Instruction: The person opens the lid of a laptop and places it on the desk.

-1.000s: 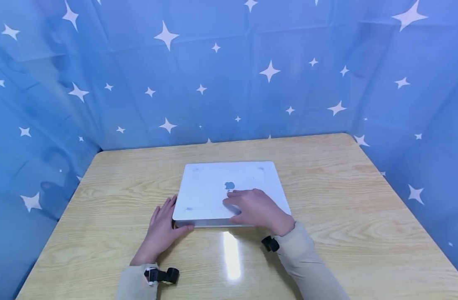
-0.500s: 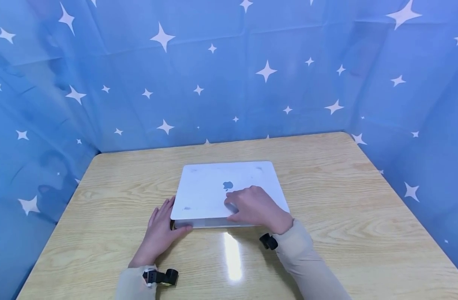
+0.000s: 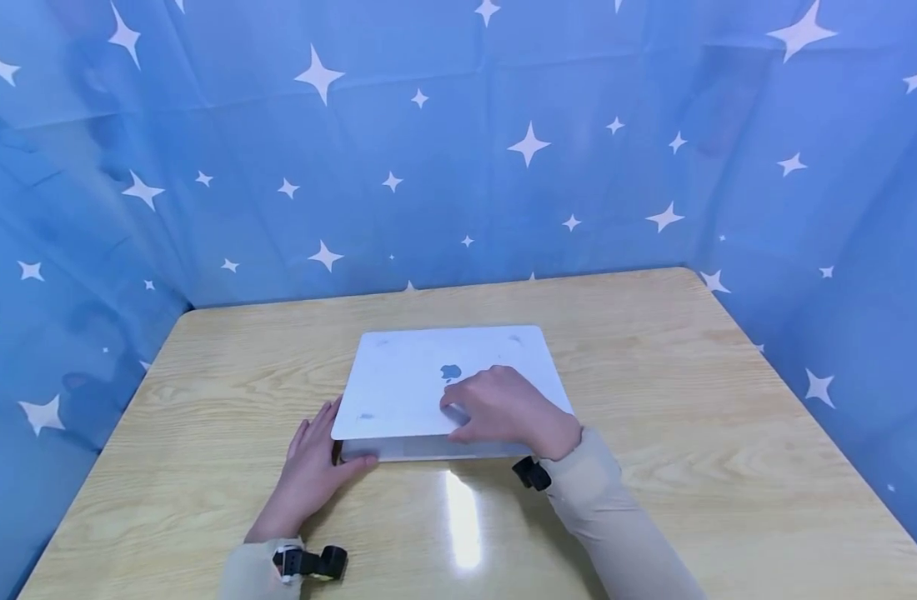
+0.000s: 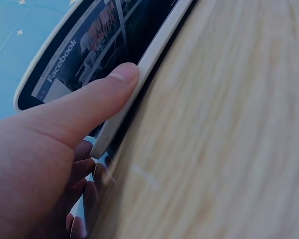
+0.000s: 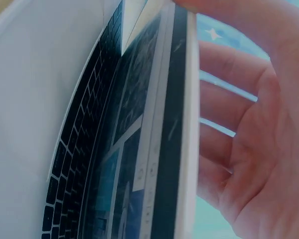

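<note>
A silver laptop (image 3: pixel 406 379) with an apple logo sits in the middle of the table, its lid partly raised. My right hand (image 3: pixel 499 408) pinches the lid's front edge, fingers on the outer face and thumb at the rim. In the right wrist view the lit screen (image 5: pixel 134 124) and black keyboard (image 5: pixel 84 134) show between lid and base. My left hand (image 3: pixel 308 467) holds the base's front left corner. Its thumb (image 4: pixel 104 94) presses on the base edge (image 4: pixel 154 55), and its other fingers lie along the left side, partly hidden.
Beneath the laptop is a light wood table (image 3: pixel 691 400) with a bright light reflection near the front. A blue curtain (image 3: pixel 443 125) with white stars stands behind and at both sides. A black wrist camera (image 3: pixel 532 473) hangs under the right wrist.
The lid's front edge stands slightly higher above the base. My right fingers are more bent on the lid. The left hand keeps its place at the corner, and the head view has shifted slightly.
</note>
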`<state>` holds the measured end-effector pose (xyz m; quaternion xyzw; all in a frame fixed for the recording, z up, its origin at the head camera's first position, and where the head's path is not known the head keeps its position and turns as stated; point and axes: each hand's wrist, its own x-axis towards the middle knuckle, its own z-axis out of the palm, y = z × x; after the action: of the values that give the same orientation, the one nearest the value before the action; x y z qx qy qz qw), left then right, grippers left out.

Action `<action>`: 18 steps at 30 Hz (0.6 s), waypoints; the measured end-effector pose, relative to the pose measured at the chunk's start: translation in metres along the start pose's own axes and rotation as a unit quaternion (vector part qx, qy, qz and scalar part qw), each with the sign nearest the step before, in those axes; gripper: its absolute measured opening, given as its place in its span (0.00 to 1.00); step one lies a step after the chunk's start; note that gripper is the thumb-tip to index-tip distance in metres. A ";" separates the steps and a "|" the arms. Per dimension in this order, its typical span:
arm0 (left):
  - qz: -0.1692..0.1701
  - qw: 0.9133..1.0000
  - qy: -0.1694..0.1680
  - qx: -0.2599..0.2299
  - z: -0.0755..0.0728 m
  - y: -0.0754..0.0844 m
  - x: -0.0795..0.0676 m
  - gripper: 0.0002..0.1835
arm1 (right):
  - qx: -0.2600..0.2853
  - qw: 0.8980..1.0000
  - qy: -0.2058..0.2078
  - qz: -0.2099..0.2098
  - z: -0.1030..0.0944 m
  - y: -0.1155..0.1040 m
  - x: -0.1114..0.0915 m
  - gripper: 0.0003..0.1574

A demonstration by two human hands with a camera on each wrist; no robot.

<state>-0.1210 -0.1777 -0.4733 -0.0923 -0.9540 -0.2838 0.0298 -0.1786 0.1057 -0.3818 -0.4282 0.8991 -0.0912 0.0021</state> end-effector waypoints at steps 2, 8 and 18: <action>0.001 1.000 -0.001 -0.001 0.001 0.000 -0.002 0.51 | 0.003 1.000 -0.002 0.001 0.000 -0.001 -0.001 0.17; 0.005 1.000 -0.006 -0.003 0.001 0.000 -0.003 0.52 | 0.008 1.000 -0.002 -0.001 -0.001 -0.003 -0.003 0.14; 0.012 0.999 -0.030 0.040 -0.002 0.000 -0.002 0.46 | 0.038 0.999 -0.024 0.020 -0.010 -0.005 0.003 0.16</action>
<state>-0.1187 -0.1790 -0.4723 -0.1105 -0.9639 -0.2419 0.0083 -0.1776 0.1020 -0.3705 -0.4118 0.9031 -0.1147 0.0415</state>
